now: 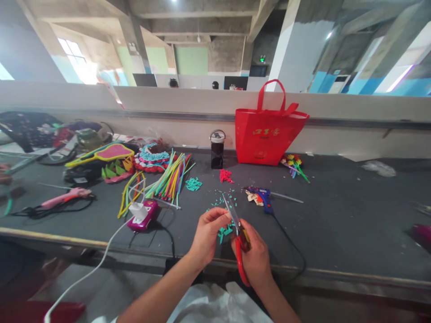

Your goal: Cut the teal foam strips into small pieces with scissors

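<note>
My right hand grips a pair of scissors with red handles, the blades pointing up and away from me. Beside the blades, the fingertips of my left hand are pinched together; whatever they hold is too small to make out. Under and beyond my hands lie small green cut pieces and finer green bits scattered on the dark table. Farther back are a small pile of green strips and a pile of red pieces.
A blue glue gun lies right of my hands, its cord trailing to the table edge. Left are a purple power strip, colourful pipe cleaners and a pink glue gun. Behind stand a black bottle and red bag.
</note>
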A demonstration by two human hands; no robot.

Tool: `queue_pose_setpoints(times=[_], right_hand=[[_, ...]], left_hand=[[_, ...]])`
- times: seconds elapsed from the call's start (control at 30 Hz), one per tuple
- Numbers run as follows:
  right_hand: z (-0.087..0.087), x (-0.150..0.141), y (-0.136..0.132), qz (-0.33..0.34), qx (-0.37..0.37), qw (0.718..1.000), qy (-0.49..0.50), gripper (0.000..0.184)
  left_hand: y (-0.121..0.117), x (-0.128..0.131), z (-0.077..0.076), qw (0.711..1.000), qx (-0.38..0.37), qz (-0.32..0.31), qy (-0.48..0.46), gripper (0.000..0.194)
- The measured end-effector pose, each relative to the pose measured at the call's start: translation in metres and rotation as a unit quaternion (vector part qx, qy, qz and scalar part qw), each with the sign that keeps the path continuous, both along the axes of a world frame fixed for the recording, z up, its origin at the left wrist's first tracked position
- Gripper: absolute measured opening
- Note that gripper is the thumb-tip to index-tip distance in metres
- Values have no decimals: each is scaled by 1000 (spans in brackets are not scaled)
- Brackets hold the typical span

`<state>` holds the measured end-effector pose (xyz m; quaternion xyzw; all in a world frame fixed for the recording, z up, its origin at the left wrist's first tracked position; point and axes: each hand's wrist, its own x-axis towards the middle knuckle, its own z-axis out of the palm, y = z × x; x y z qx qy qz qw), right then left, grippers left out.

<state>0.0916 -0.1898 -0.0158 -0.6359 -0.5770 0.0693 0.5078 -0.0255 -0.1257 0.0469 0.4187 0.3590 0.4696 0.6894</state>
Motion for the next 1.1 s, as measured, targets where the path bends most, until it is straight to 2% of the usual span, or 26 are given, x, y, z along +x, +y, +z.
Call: queue_pose_setpoints(times=[0.3,0.4,0.5,0.6,0.7,0.93,1.1], right_hand=[[-1,-2,1,14,-12,997,70,37],[4,-2,3,19,-42,992,117,36],[11,1,7,31,-79,975,204,29],[18,6,13,54,-107,944,306,39],[27,8,17,78,-94,921,368,47],[52,4,23,135,-50,916,374,47],[49,6,25,144,-31,918,368,42]], left_hand=[[-3,1,1,1000,-8,-3,11,17],[-2,0,1,1000,-17,-12,0,16],[-1,-1,1,999,-33,-35,-27,13],[0,-2,-1,995,-38,-64,-63,10],[0,-3,-4,992,-51,-87,-79,10],[-4,-4,-9,988,-68,-132,-48,5],[-1,-10,-13,987,-69,-145,-16,6]])
